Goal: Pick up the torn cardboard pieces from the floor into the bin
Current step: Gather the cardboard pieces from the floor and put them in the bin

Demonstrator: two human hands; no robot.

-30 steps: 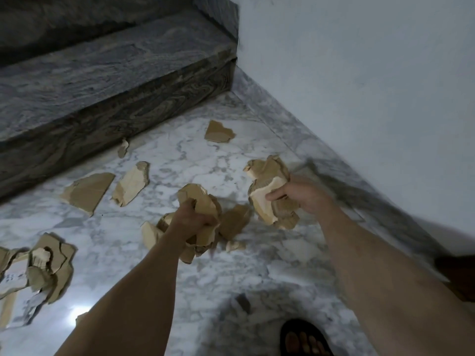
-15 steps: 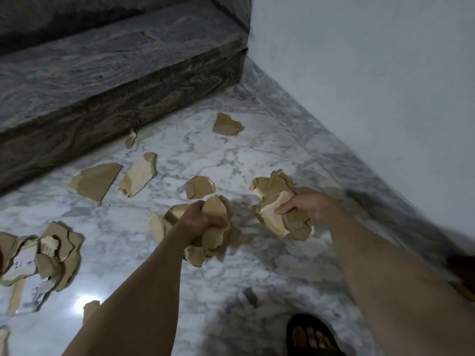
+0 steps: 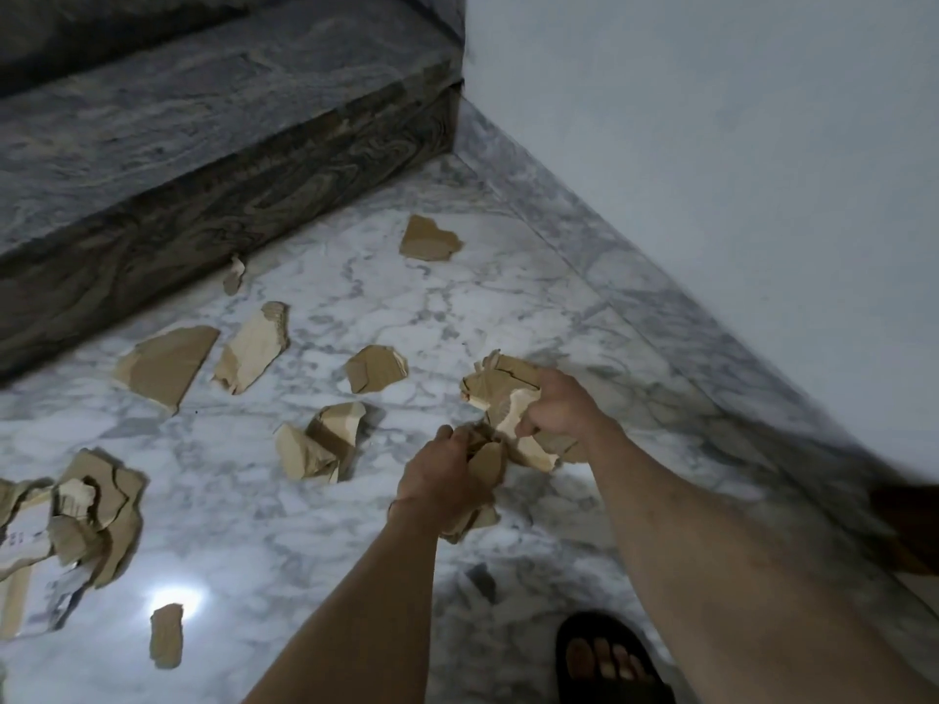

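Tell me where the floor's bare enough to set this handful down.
Bare marble runs between the far cardboard piece and the wall skirting, and between the left hand and the sandal. The left side near the torn pile is crowded.

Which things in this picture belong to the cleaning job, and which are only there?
Belong to the job:
- left hand, gripping cardboard
- right hand, gripping a cardboard bundle
- loose cardboard pieces on the floor
- pile of torn cardboard

Only there:
- stone step
- wall
- sandalled foot
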